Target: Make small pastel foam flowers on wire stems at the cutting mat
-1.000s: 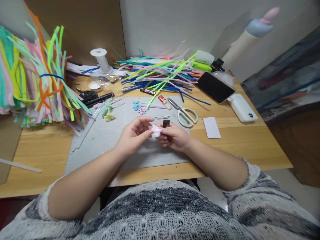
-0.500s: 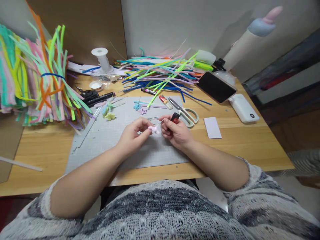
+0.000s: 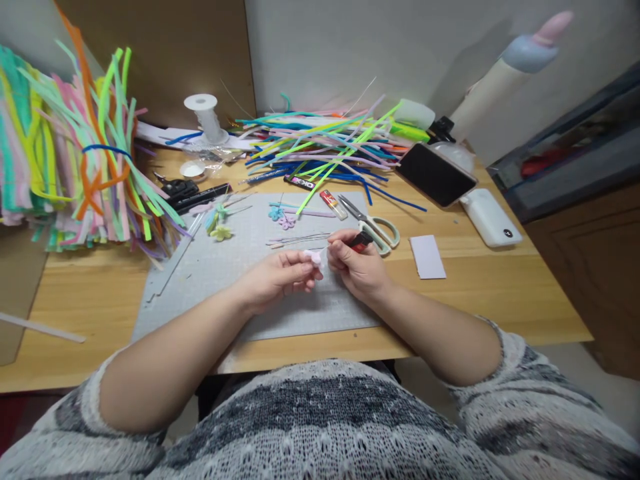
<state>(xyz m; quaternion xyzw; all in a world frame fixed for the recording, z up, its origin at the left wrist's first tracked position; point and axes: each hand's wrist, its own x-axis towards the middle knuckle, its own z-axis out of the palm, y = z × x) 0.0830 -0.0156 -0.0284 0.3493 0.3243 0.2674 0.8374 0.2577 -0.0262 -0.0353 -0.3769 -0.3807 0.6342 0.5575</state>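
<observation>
My left hand [image 3: 283, 277] pinches a small pale pink fuzzy flower [image 3: 313, 256] between thumb and fingers, above the grey cutting mat [image 3: 200, 287]. Just to its right, my right hand [image 3: 361, 270] is closed around what looks like a red and black lighter [image 3: 364, 240], its dark end showing past the fingers. The right thumb and index finger are pressed together close to the flower; a thin pale strand seems to run between them and it. Thin wire stems [image 3: 300, 240] lie on the mat just beyond the hands.
Blue and lilac fuzzy flowers [image 3: 281, 217] and a yellow one [image 3: 221, 232] lie on the mat. Scissors [image 3: 377, 230] sit behind my right hand. Loose pipe cleaners [image 3: 320, 147], a white spool [image 3: 205, 117], a phone [image 3: 437, 175] and a power bank [image 3: 493, 217] line the back.
My left hand has turned and shifted slightly right with the pink flower. My right hand has moved a little right, and the lighter now tilts more sideways.
</observation>
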